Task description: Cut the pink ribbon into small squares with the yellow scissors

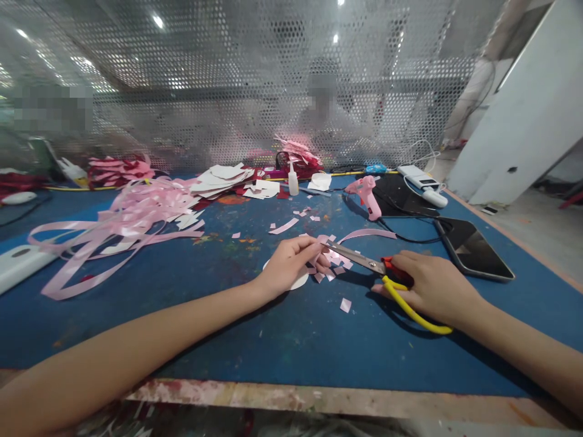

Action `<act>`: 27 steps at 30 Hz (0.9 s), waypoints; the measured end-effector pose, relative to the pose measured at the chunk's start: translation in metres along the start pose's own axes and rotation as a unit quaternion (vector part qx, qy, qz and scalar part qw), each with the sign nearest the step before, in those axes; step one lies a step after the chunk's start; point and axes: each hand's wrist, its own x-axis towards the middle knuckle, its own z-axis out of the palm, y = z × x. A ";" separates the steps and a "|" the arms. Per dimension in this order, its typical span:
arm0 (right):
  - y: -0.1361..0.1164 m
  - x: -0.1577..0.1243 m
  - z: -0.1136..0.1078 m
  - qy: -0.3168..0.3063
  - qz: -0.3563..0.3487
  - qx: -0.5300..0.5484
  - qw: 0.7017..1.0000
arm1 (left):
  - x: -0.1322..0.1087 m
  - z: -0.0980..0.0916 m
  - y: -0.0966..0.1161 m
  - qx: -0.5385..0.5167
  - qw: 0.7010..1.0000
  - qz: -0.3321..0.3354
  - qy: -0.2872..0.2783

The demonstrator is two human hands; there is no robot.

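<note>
My right hand grips yellow-and-red-handled steel scissors, pointing left and far. Near their tips, my left hand pinches pink satin ribbon.

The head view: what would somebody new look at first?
Probably the yellow-handled scissors in the right grip, just right of centre. Next, the big tangle of shiny pink ribbon on the left of the blue table. Then maybe the pink glue gun, beyond the scissors.
</note>
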 end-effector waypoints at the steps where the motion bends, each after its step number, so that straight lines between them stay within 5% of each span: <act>1: 0.000 0.000 0.001 0.000 -0.001 0.000 1.000 | 0.000 0.000 0.000 0.004 1.000 -0.001 0.002; 11: 0.000 0.000 0.003 0.033 -0.051 0.010 0.998 | -0.002 0.002 0.001 0.077 0.996 -0.008 -0.052; 27: 0.001 0.001 -0.001 0.078 -0.043 0.028 0.996 | -0.002 0.003 0.002 0.054 0.998 -0.006 -0.042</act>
